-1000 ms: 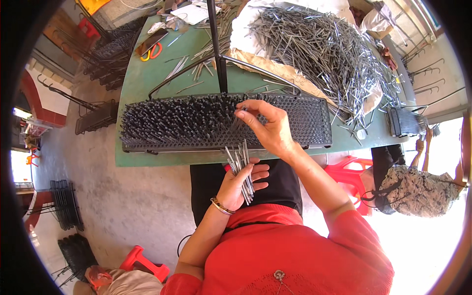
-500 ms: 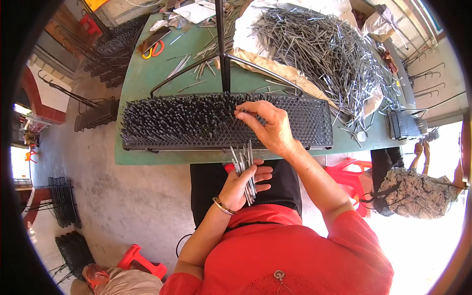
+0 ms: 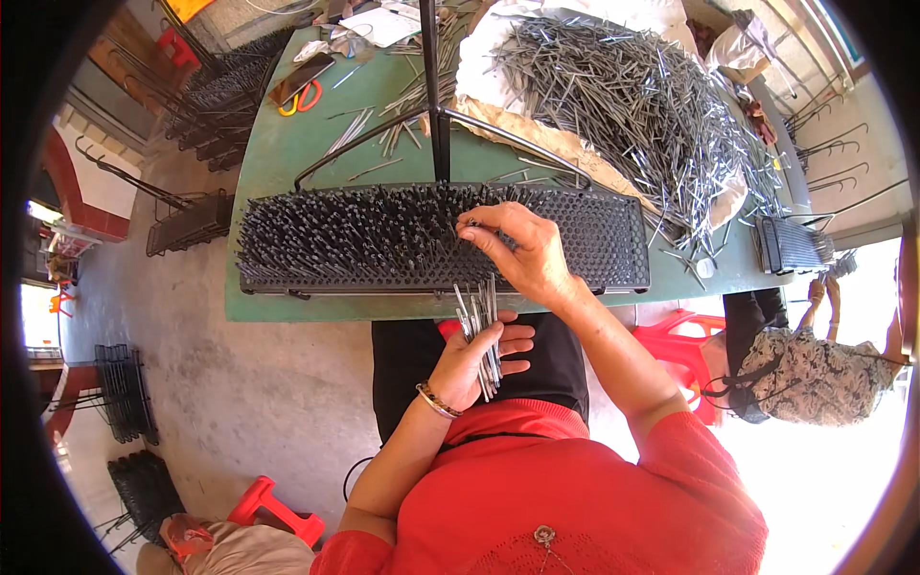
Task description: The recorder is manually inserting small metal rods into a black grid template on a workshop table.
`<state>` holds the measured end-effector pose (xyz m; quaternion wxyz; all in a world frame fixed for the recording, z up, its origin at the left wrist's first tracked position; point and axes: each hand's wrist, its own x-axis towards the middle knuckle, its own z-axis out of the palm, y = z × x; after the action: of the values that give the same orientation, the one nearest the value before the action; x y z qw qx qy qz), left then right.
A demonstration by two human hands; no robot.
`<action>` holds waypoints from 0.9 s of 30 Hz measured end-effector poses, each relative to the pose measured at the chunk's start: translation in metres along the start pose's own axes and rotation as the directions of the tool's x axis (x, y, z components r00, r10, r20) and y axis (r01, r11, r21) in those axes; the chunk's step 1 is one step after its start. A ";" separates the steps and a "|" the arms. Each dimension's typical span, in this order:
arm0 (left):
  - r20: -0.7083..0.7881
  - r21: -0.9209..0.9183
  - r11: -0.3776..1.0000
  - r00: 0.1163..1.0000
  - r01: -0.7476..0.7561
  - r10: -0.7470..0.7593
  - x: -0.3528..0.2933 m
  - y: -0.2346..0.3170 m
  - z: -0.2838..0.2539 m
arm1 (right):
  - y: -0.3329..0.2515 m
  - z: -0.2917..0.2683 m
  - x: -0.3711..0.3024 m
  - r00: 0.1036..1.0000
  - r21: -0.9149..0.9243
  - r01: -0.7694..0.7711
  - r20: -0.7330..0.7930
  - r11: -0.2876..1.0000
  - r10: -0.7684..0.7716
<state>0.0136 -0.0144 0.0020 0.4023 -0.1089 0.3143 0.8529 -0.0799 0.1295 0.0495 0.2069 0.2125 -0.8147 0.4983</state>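
A long black rack full of small round holes lies along the near edge of the green table. Thin dark metal rods stand packed in its left and middle part; its right part shows bare holes. Over the border between the two, my right hand is closed in a pinch of thumb and forefinger. What the fingertips hold there is too small to make out. Below the near edge, my left hand cradles a loose bundle of grey metal rods, thumb across them.
A large heap of metal rods lies on torn paper at the back right. Orange-handled scissors sit at the far left of the green table. A black upright frame rises behind the rack. Another person works at right.
My right hand has shifted very slightly, still pinched over the same part of the rack. The left hand keeps its bundle in nearly the same place.
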 end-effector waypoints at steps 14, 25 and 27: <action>-0.012 0.015 1.000 1.000 0.009 -0.009 0.000 0.001 -0.001 | 0.005 -0.001 0.000 0.999 0.038 -0.047 -0.014 0.998 0.048; -0.008 0.018 1.000 1.000 0.006 -0.005 0.001 0.001 -0.003 | 0.005 -0.011 0.016 0.978 0.025 0.094 0.184 0.995 -0.097; -0.011 0.016 1.000 1.000 0.008 -0.008 0.001 0.001 -0.003 | 0.006 -0.012 0.017 0.974 0.035 0.109 0.193 0.993 -0.114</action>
<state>0.0124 -0.0160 -0.0001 0.4047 -0.1117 0.3227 0.8483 -0.0958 0.1405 0.0597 0.1511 0.3084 -0.8116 0.4726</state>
